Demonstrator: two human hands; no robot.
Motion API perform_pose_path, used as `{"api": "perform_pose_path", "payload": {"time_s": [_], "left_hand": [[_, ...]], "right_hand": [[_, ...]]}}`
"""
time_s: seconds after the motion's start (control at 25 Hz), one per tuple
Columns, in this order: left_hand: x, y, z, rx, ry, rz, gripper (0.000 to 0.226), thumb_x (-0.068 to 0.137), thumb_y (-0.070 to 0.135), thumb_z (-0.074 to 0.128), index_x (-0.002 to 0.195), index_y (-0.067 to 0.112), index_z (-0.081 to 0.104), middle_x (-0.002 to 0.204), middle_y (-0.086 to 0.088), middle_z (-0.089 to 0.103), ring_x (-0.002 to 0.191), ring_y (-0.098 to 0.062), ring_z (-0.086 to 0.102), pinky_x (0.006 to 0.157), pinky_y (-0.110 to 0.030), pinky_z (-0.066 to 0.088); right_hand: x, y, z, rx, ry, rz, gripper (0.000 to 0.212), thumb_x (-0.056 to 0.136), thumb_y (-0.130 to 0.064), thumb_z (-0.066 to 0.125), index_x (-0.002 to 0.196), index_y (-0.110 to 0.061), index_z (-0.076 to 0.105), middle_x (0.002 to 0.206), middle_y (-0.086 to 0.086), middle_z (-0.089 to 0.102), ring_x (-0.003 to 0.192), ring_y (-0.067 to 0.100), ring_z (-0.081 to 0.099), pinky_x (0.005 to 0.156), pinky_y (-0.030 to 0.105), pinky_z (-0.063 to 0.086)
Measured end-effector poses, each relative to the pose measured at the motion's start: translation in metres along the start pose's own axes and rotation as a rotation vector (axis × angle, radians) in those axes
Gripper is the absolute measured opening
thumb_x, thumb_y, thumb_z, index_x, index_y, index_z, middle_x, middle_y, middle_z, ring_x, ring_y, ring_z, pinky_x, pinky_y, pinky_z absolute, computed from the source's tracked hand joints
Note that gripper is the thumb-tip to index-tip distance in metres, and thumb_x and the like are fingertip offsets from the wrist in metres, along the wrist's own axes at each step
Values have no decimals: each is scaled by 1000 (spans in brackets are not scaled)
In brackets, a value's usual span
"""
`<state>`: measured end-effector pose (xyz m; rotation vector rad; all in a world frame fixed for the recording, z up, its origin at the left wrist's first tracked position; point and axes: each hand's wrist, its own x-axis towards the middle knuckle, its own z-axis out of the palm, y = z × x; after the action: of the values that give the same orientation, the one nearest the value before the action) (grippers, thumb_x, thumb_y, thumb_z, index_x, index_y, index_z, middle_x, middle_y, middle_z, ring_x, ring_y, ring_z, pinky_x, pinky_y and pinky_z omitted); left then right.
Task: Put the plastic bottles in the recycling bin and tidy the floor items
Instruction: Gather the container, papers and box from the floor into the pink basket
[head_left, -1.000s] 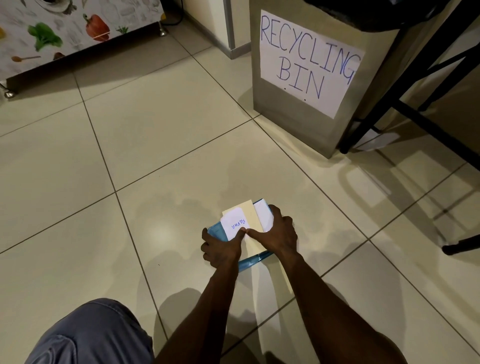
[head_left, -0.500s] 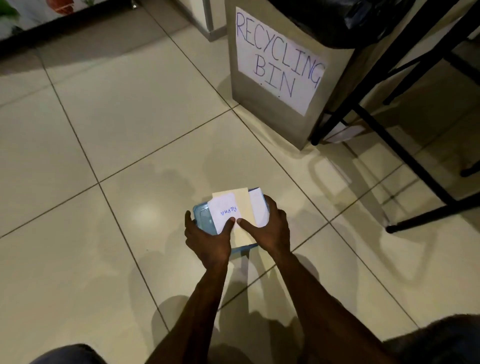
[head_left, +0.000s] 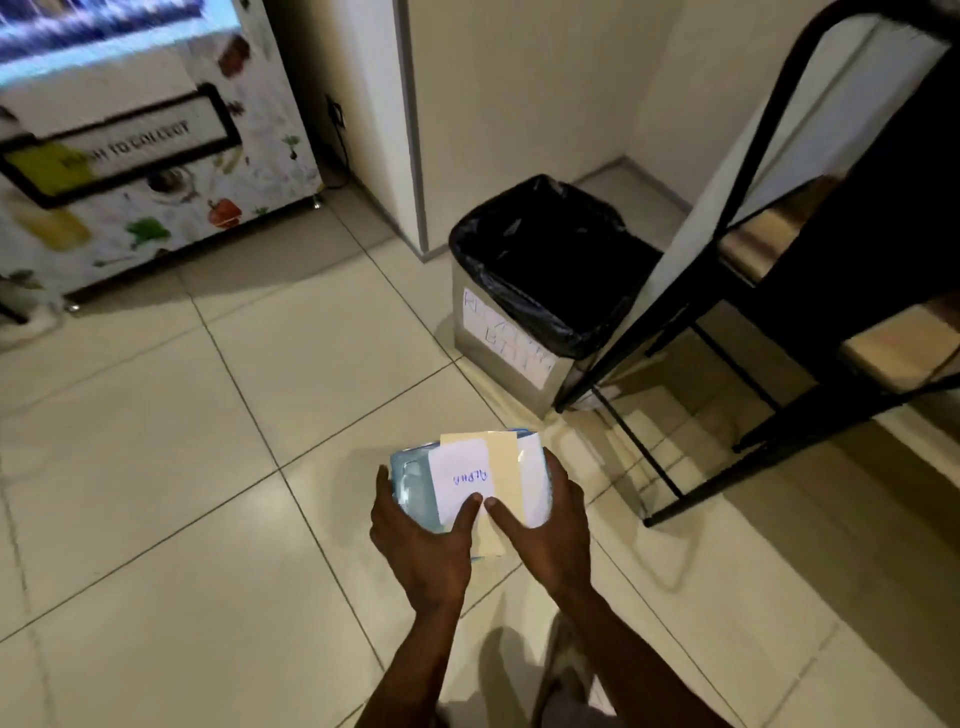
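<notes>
A flat blue plastic container (head_left: 410, 483) is held in the air between my two hands, with several paper cards (head_left: 462, 480) stacked on top of it. My left hand (head_left: 423, 545) grips its left side, thumb pressing the top white card. On the right side my right hand (head_left: 550, 535) clasps it, thumb on the beige card. The top card carries blue handwriting. The recycling bin (head_left: 498, 343), steel with a black liner and a paper label, stands on the floor ahead and to the right. No bottle is visible.
A black metal-framed piece of furniture (head_left: 727, 291) stands right of the bin, its legs on the tiles. A vending machine (head_left: 145, 171) printed with vegetables is at the back left. A wall column (head_left: 395, 119) rises behind the bin. Beige floor tiles (head_left: 156, 493) spread to the left.
The container with the cards has come up off the floor in both hands. My view has risen and tilted up, so the bin's open top and the vending machine now show.
</notes>
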<state>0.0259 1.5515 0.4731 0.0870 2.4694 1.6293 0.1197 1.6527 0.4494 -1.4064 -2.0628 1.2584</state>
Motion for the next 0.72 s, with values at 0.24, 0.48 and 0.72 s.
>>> {"api": "perform_pose_path", "payload": {"time_s": [0.24, 0.48, 0.72], "left_hand": [[-36, 171, -90, 89, -151, 231, 98, 53, 44, 94, 134, 17, 46, 135, -5, 51, 123, -27, 44, 95, -28, 34], [-74, 298, -97, -27, -309, 415, 73, 62, 48, 89, 123, 32, 52, 138, 4, 45, 128, -18, 39, 93, -34, 47], [-127, 417, -72, -204, -382, 598, 66, 61, 54, 86, 116, 49, 51, 140, 13, 43, 130, -8, 42, 88, -17, 41]], "right_hand": [[-81, -143, -118, 58, 161, -40, 99, 67, -71, 80, 151, -43, 35, 129, -19, 46, 122, 5, 52, 97, 26, 46], [-103, -221, -237, 78, 369, -114, 101, 64, -79, 74, 150, -49, 30, 139, -12, 44, 123, 11, 49, 93, 32, 48], [-113, -272, -360, 97, 640, -194, 105, 57, -81, 72, 148, -49, 30, 138, -8, 45, 115, 9, 48, 88, 31, 49]]}}
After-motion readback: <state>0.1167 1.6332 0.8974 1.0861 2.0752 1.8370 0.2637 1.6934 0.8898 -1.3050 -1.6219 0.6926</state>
